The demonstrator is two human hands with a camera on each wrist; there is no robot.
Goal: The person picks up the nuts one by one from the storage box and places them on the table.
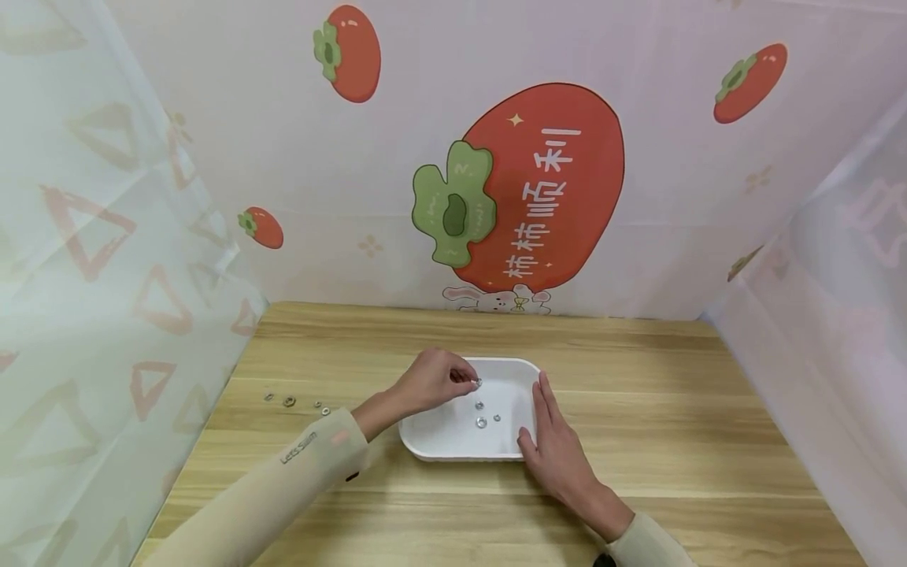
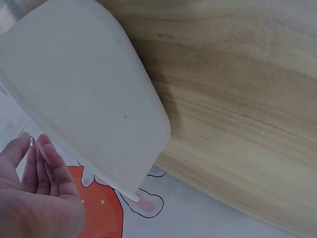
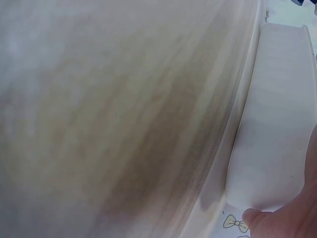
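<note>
A white tray [image 1: 453, 449] with rounded corners stands on the wooden table. Over its far part, my left hand [image 1: 434, 382] pinches a small shiny metal nut [image 2: 32, 141] between thumb and fingertips. Three more ring-shaped nuts lie on the tray floor, one of them a larger nut [image 1: 481, 423] near the front. My right hand [image 1: 560, 453] rests against the tray's right end, its fingers straight along the rim and its thumb at the front right corner. The right wrist view shows only part of that hand, beside the tray's outer wall.
Left of the tray, several small metal nuts [image 1: 289, 402] lie loose on the table [image 1: 673, 441]. A printed cloth [image 1: 666, 236] with persimmon pictures hangs behind the table, and pale cloths enclose both sides.
</note>
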